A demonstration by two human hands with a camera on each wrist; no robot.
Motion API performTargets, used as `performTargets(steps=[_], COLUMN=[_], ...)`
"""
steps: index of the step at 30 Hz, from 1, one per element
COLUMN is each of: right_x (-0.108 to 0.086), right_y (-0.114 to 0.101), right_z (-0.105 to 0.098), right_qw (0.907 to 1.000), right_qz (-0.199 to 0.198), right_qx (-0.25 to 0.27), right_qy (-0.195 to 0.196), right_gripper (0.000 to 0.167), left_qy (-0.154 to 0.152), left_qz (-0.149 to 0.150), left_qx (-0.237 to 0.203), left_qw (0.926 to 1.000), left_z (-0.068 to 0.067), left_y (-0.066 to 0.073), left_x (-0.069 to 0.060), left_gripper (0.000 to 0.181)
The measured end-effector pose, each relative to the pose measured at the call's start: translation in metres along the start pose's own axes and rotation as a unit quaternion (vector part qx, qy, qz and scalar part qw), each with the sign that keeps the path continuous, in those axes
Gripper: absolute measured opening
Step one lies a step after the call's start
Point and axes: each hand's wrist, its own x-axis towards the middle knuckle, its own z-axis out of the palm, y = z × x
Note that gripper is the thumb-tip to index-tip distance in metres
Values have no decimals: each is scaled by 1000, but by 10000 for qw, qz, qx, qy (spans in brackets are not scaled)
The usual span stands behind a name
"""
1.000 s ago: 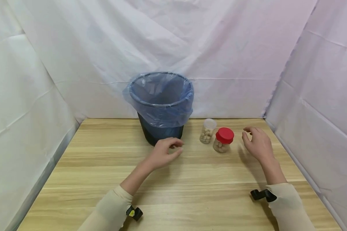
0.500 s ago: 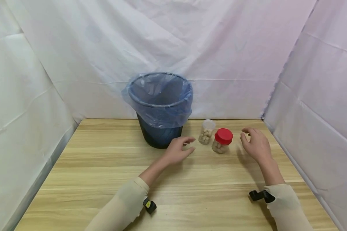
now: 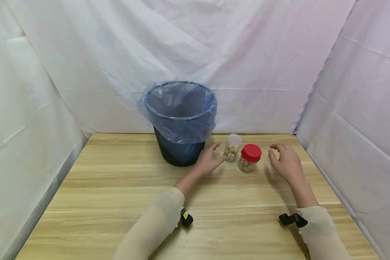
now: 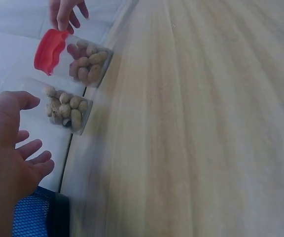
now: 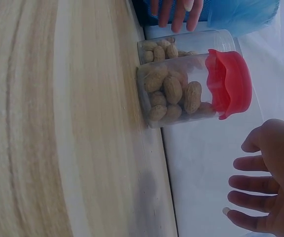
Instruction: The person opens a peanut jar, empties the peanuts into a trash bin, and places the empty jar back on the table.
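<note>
Two clear jars of peanuts stand upright side by side on the table. One is slim with a pale lid point(image 3: 234, 139); its peanuts point(image 4: 65, 107) fill the lower part. The other, a wider jar point(image 5: 174, 91), has a red lid point(image 3: 251, 152). My left hand point(image 3: 209, 159) is just left of the slim jar, thumb and fingers spread toward it; whether they touch it I cannot tell. To the right of the red-lidded jar, my right hand point(image 3: 286, 162) hovers above the table, fingers loosely bent and holding nothing, with a gap between them and the jar.
Behind my left hand stands a dark mesh bin point(image 3: 178, 150) lined with a blue plastic bag point(image 3: 195, 128). The wooden table point(image 3: 117, 187) ends at the back and sides against white cloth point(image 3: 263, 65). A small black camera sits on each wrist.
My left hand has moved right and slightly away from me, from in front of the bin to beside the slim jar, its fingers spreading wider. The right hand has barely shifted; both jars stay put.
</note>
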Motion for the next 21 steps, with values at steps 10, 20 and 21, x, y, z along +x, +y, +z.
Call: performTargets(steps=[10, 20, 21], right_x=[-1, -1, -1], right_y=[0, 2, 2], right_z=[0, 3, 3], right_qw=[10000, 10000, 10000], right_qz=[5, -45, -37], right_qx=[3, 3, 0], right_qy=[60, 29, 19], right_gripper=[27, 26, 26], left_qy=[-51, 5, 16], left_qz=[-289, -253, -276], left_qx=[-415, -841, -876], left_qw=[9987, 9961, 9958], left_z=[17, 27, 27], left_y=[4, 8, 8], left_x=[24, 35, 36], left_gripper=[74, 73, 73])
